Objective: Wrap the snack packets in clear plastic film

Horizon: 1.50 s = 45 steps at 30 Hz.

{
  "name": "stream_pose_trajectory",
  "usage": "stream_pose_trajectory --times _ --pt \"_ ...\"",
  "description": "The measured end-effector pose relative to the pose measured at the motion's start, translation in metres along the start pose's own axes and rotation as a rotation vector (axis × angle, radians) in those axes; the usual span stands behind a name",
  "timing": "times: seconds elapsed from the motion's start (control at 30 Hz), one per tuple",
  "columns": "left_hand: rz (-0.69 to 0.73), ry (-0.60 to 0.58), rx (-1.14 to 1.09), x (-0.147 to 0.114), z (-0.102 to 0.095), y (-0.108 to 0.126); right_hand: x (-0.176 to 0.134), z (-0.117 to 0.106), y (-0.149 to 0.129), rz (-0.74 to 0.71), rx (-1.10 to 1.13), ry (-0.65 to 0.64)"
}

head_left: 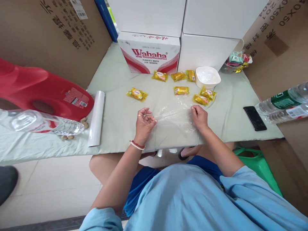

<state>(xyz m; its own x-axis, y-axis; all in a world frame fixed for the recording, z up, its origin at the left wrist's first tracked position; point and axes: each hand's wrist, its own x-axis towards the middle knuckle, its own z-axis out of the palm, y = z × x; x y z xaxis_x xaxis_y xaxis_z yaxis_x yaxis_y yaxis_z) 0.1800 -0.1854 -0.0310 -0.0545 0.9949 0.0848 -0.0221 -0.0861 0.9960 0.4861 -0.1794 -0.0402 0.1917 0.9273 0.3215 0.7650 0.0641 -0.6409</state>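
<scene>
A person in a light-blue top sits at a cloth-covered bench (115, 125), a piece of clear plastic film (174, 120) spread low over the near side between both hands. The fingers of the left hand (145, 125) pinch the film's left end, while the right hand (200, 117), curled nearly into a fist, grips its right side. Beyond the film lie seven yellow packets (181, 90), two of them touching near a white bowl (208, 77); their printing is too small to read. Behind stands a white-and-red carton (149, 54) lettered "Wahaha ®" and "PURIFIED WATER FOR DRINKING," beside and beneath plain white boxes (199, 53). At left, a red jug (45, 86) bears a label with a barcode, its wording illegible, near a clear bottle (40, 122) with a red-and-white label and a pale roll (96, 118). At right, a dark phone (255, 118) rests beside two clear bottles, one with a green label (281, 101). Cardboard walls flank the scene: the left panel (93, 57) carries Chinese characters and a barcode sticker, the right panel (293, 48) slanted print including "40X50."
</scene>
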Motion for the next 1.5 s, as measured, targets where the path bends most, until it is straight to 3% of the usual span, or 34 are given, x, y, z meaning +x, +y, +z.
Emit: stream_pose_trajectory --times 0.2,0.37,0.43,0.57,0.63,0.73,0.87,1.0,1.2,1.37,1.43,1.5 --pt "0.120 -0.075 0.554 -0.007 0.004 -0.020 -0.006 -0.001 0.010 0.134 -0.304 -0.187" --pt "0.323 -0.274 0.797 -0.009 0.009 -0.025 -0.006 -0.019 0.002 0.009 -0.291 -0.012" --pt "0.297 -0.316 0.829 -0.008 0.009 -0.025 -0.006 -0.026 -0.011 -0.090 -0.200 -0.031" --pt "0.253 -0.331 0.791 -0.008 0.009 -0.027 -0.015 -0.016 -0.045 -0.210 -0.058 -0.385" --pt "0.220 -0.314 0.744 -0.008 0.009 -0.027 -0.022 -0.003 -0.058 -0.204 -0.115 -0.460" --pt "0.119 -0.289 0.664 -0.004 0.007 -0.026 -0.034 0.010 -0.067 -0.224 -0.144 -0.409" --pt "-0.006 -0.319 0.662 0.010 0.005 -0.020 -0.060 0.007 -0.061 -0.490 -0.036 -0.305" --pt "-0.043 -0.308 0.720 0.026 0.007 -0.017 -0.104 -0.004 -0.043 -0.656 -0.058 -0.366" --pt "-0.050 -0.317 0.825 0.033 0.010 -0.022 -0.160 -0.018 -0.027 -0.676 -0.063 -0.498" --pt "-0.028 -0.376 0.841 0.026 0.003 -0.021 -0.165 -0.035 -0.037 -0.571 0.164 -0.497" --pt "-0.012 -0.401 0.807 0.022 -0.003 -0.021 -0.154 -0.045 -0.048 -0.393 0.337 -0.450" --pt "0.014 -0.424 0.764 0.017 -0.008 -0.023 -0.136 -0.055 -0.062 -0.108 0.519 -0.401"
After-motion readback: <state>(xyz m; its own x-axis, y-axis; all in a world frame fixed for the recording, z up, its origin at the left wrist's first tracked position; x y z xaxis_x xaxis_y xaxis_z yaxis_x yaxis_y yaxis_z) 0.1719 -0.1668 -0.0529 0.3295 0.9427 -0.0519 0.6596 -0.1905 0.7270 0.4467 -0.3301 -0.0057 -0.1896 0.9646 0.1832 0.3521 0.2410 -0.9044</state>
